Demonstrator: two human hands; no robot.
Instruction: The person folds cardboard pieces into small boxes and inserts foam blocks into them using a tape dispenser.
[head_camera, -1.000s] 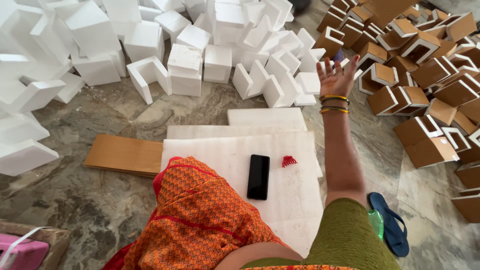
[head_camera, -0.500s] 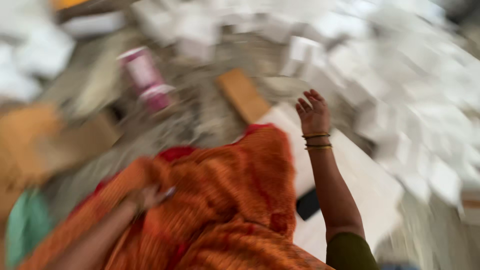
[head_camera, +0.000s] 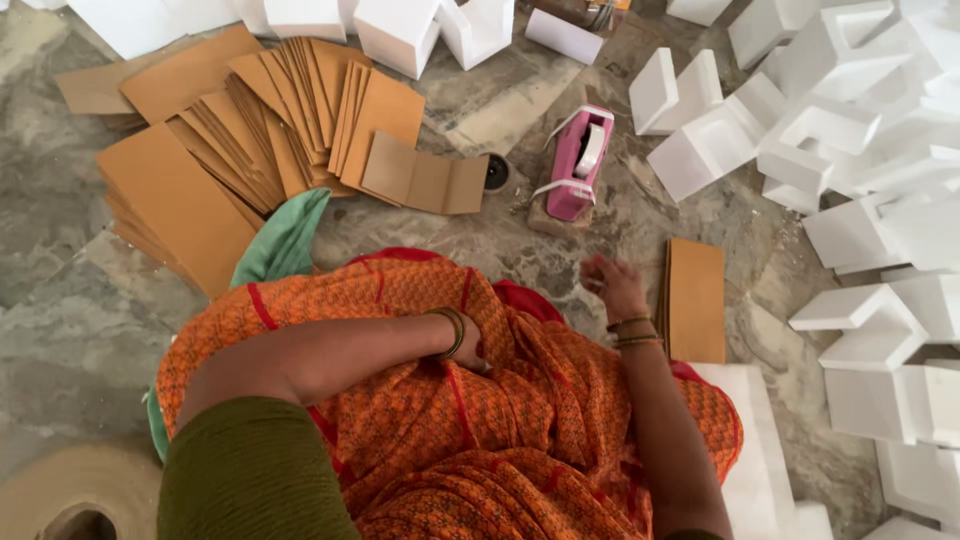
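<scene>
The person is seen from above, seated on a stone floor, with orange patterned cloth draped over the lap. The left hand is pressed into a fold of that cloth at the lap; its fingers are tucked under the fabric, so whether they are curled or relaxed cannot be told. The right hand, slightly blurred, is held just above the floor with fingers loosely spread and nothing grasped, just left of a narrow stack of brown cardboard, which appears apart from it, not touching. Slightly farther, a pink tape dispenser with a roll of white tape stands on a small block, with a small dark round object to its left. A folded cardboard sleeve lies at the near edge of a fanned pile of cardboard sheets on the far left. White foam blocks are heaped at right and far. For a clean pick, the top card of the near stack is best taken by its left long edge with thumb and fingertips, so that a single sheet is peeled off while the rest stays squared
</scene>
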